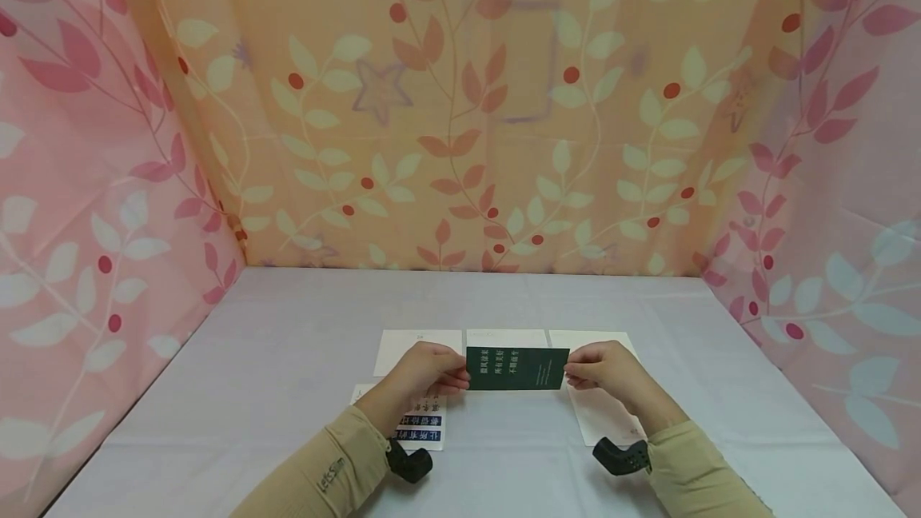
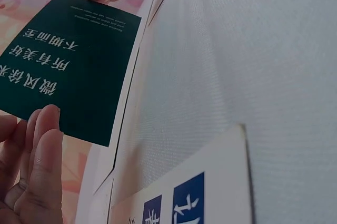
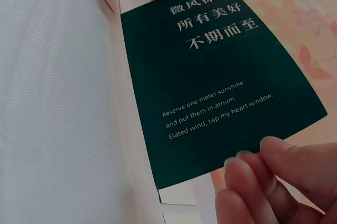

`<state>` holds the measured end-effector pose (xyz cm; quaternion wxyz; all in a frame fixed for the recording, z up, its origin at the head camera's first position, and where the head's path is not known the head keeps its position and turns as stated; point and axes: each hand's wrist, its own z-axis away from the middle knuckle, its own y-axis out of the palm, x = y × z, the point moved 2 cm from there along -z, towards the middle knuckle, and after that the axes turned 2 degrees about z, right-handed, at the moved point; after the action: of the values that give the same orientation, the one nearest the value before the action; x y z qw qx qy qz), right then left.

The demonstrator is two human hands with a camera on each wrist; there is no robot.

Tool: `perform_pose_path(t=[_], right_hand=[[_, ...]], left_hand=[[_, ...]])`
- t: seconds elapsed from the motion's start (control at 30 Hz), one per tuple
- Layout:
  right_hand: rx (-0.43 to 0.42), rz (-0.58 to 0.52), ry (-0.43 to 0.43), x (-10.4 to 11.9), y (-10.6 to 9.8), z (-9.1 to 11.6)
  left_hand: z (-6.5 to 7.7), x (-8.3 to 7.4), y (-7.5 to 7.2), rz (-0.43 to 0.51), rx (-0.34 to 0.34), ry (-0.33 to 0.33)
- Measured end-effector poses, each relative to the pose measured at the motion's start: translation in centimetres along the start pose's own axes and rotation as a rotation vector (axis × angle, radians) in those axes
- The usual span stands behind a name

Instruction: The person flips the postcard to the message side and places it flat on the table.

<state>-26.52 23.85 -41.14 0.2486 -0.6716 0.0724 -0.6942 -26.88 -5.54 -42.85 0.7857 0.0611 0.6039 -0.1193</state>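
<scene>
A dark green card (image 1: 516,369) with white Chinese characters and small English lines is held up above the table, its long side running left to right. My left hand (image 1: 430,370) pinches its left short edge between thumb and fingers. At the opposite short edge, my right hand (image 1: 610,372) pinches it the same way. The right wrist view shows the thumb on the printed face of the card (image 3: 210,87) and the fingertips at its edge. Behind and below the card, several white cards lie on the table, partly covered by it and by my hands.
White cards (image 1: 504,337) form a back row on the white tablecloth (image 1: 504,454). A card with blue printed bands (image 1: 420,436) lies under my left wrist, and a pale card (image 1: 603,416) under my right. Flowered cloth walls (image 1: 460,182) enclose the back and sides.
</scene>
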Motion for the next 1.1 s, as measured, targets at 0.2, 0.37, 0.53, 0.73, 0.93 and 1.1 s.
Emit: perform_pose_path(t=[0.2,0.37,0.53,0.73,0.93,1.1], right_hand=[[0.055,-0.045,-0.021,-0.09,-0.02,-0.01],[0.076,-0.080,-0.034,-0.06,0.00,0.03],[0.104,-0.091,-0.053,0.04,-0.03,0.27],[0.136,-0.090,-0.067,0.10,-0.10,0.43],[0.137,-0.093,-0.062,-0.07,-0.11,0.36],[0.108,-0.085,-0.023,-0.07,0.07,0.35]], left_hand=[[0.05,-0.06,0.00,0.004,0.000,0.001],[0.16,-0.11,-0.01,-0.001,0.004,0.005],[0.17,-0.06,0.01,0.000,0.010,0.016],[0.18,0.04,0.02,-0.012,0.018,0.024],[0.22,0.00,0.10,-0.005,0.022,0.025],[0.17,0.04,0.14,-0.025,0.016,0.024]])
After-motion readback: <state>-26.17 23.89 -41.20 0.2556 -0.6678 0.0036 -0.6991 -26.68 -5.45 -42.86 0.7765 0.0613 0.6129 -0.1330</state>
